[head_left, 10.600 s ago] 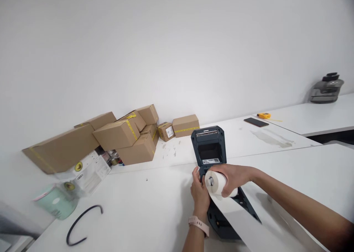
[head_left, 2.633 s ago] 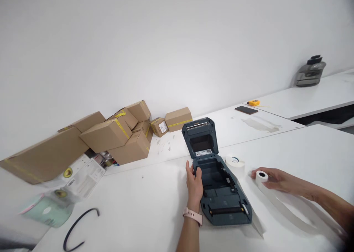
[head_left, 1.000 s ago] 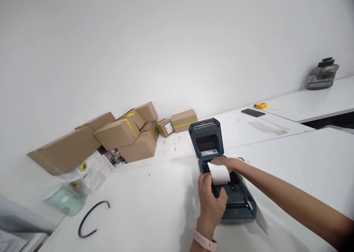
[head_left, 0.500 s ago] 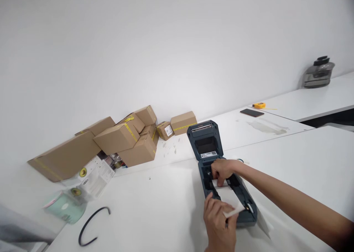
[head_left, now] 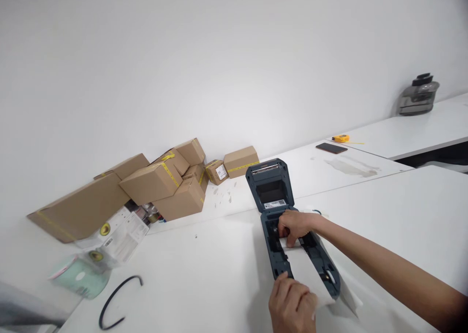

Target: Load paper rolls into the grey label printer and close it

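Two hands work the open printer on the bench. Your right hand curls its grip over the roll in the bay, hidden under the palm. Your left hand pinches the paper strip, drawn toward 6 o'clock. Roll looks seated; lid not yet shut.

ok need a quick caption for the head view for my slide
Right hand rests inside the open printer while the left hand holds the white paper strip drawn over its front.
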Demonstrator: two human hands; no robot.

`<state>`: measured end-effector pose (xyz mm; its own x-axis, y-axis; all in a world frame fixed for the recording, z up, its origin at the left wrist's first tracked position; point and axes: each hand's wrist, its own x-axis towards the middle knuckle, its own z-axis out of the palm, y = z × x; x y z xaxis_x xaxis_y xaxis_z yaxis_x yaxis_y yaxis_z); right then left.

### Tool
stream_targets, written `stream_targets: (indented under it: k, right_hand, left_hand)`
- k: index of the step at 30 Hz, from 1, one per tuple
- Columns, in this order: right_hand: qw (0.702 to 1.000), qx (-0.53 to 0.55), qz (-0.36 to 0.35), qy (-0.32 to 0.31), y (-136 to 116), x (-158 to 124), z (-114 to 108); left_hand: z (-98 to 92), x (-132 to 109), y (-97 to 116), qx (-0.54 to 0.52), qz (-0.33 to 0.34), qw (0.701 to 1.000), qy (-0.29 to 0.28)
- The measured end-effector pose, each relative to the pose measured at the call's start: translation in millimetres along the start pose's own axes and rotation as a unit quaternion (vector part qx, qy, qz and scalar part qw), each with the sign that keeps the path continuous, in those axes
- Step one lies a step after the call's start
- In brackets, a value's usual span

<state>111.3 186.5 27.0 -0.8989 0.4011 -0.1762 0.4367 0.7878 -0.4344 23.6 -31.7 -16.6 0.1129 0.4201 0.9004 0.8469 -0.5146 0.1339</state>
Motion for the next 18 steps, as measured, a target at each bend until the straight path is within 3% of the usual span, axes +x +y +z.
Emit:
stream_targets:
  k: [4, 7, 9, 12, 14, 18]
  right_hand:
    - [0.996, 0.02, -0.023, 0.085, -11.9, -15.9, -8.9]
    - [0.968, 0.056, -0.019, 0.245, -22.0, -32.7, -30.6]
    - [0.921, 0.074, 0.016, 0.381, -24.8, -38.9, -51.7]
    - [0.811, 0.145, 0.055, 0.564, -20.6, -36.3, -84.8]
    - [0.776, 0.206, 0.05, 0.594, -15.4, -30.2, -100.4]
    - [0.802, 0.263, 0.026, 0.537, -16.2, -26.3, -99.8]
  left_hand:
    - [15.7, -19.4, -0.3, 0.008, -0.017, 0.999, 0.041]
    - [24.8, -31.6, -1.0, 0.005, -0.034, 0.997, 0.074]
    - [26.7, -35.1, -0.5, -0.001, -0.041, 0.997, 0.067]
    - [26.4, -36.6, 1.7, 0.003, -0.055, 0.996, 0.072]
    - [27.5, -38.6, 3.4, 0.013, -0.056, 0.994, 0.093]
    - [33.8, -49.0, 5.3, 0.043, -0.061, 0.99, 0.119]
